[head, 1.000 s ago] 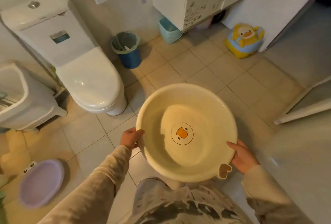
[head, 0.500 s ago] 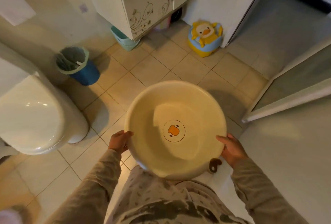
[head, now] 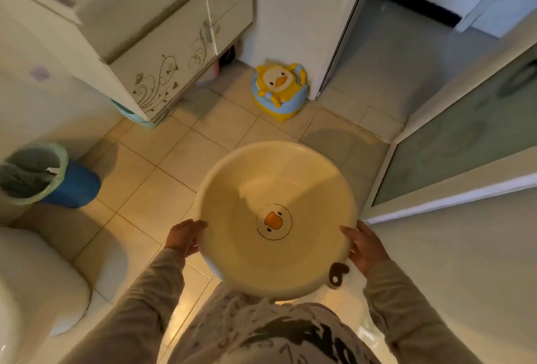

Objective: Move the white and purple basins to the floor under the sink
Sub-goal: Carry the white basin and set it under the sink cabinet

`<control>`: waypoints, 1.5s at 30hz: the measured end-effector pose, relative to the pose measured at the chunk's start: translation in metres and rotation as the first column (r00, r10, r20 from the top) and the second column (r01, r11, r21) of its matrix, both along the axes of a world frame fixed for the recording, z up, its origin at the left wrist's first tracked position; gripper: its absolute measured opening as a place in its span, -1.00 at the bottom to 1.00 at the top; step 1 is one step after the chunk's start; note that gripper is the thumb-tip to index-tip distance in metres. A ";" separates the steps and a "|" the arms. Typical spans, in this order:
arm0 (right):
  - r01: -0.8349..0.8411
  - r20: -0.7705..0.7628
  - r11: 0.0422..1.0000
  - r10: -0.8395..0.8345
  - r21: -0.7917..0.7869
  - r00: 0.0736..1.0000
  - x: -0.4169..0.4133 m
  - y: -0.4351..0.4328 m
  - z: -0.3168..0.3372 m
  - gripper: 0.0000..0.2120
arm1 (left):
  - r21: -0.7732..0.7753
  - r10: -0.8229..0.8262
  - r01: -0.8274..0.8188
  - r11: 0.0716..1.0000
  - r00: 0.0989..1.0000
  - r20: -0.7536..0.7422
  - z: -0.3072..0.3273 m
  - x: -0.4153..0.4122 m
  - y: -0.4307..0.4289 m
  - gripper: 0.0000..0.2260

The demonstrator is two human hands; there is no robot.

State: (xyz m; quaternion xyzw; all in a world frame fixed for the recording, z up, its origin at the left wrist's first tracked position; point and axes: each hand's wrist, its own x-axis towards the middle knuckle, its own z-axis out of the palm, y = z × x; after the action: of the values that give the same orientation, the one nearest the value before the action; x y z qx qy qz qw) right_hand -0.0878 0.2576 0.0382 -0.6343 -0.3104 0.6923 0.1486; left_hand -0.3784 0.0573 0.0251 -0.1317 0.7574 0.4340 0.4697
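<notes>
I hold the white basin (head: 261, 189), round with a duck face printed on its bottom and a brown tab on its near rim, level in front of my body above the tiled floor. My left hand (head: 186, 237) grips its left rim and my right hand (head: 364, 247) grips its right rim. The sink cabinet (head: 162, 52), white with dark swirl decoration, stands at the upper left with a gap of floor beneath it. The purple basin is out of view.
A blue bin with a green liner (head: 43, 174) stands at the left. The toilet (head: 32, 285) is at the lower left. A yellow duck potty (head: 280, 90) sits by the wall near the doorway. A glass door (head: 453, 142) stands at the right.
The view has swung right and toward the sink cabinet while I carry the white basin. The toilet has slid to the left edge, and the purple basin on the floor has left the view.
</notes>
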 end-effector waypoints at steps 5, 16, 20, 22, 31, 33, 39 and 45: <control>0.043 0.005 0.999 -0.043 0.017 0.999 -0.039 0.066 0.012 -0.65 | 0.014 0.004 -0.004 1.000 1.000 0.018 0.011 -0.042 0.078 -0.86; 0.018 -0.046 0.999 -0.020 -0.042 0.999 -0.104 0.180 0.004 -0.70 | 0.035 0.075 -0.075 0.997 0.997 -0.004 0.016 -0.106 0.181 -0.83; -0.141 -0.051 0.989 0.139 -0.039 0.989 -0.139 0.246 0.007 -0.69 | 0.021 0.182 -0.182 0.983 0.983 -0.001 0.006 -0.109 0.206 -0.96; -0.242 -0.043 0.970 0.241 -0.034 0.970 -0.156 0.281 0.009 -0.67 | -0.004 0.273 -0.273 0.962 0.962 0.016 0.002 -0.102 0.217 -0.90; -0.620 0.016 0.782 0.622 -0.064 0.783 -0.248 0.408 0.005 -0.58 | 0.002 0.627 -0.628 0.778 0.777 0.059 0.002 -0.059 0.268 -0.78; -0.657 0.014 0.751 0.659 -0.070 0.752 -0.269 0.421 0.001 -0.56 | -0.003 0.669 -0.670 0.742 0.740 0.071 0.000 -0.052 0.273 -0.74; -0.740 0.015 0.666 0.744 -0.090 0.668 -0.319 0.422 -0.009 -0.57 | -0.049 0.774 -0.772 0.633 0.630 0.061 -0.004 -0.053 0.272 -0.81; -0.749 0.037 0.649 0.758 -0.132 0.651 -0.362 0.399 -0.019 -0.58 | -0.054 0.783 -0.781 0.622 0.619 0.061 -0.009 -0.087 0.249 -0.86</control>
State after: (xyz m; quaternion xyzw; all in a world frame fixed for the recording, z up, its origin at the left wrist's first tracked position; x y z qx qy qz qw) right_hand -0.4497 0.6567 0.0195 -0.4849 -0.5153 0.6778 -0.2000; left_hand -0.4654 0.3060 0.0158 -0.4700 0.6104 0.5813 0.2622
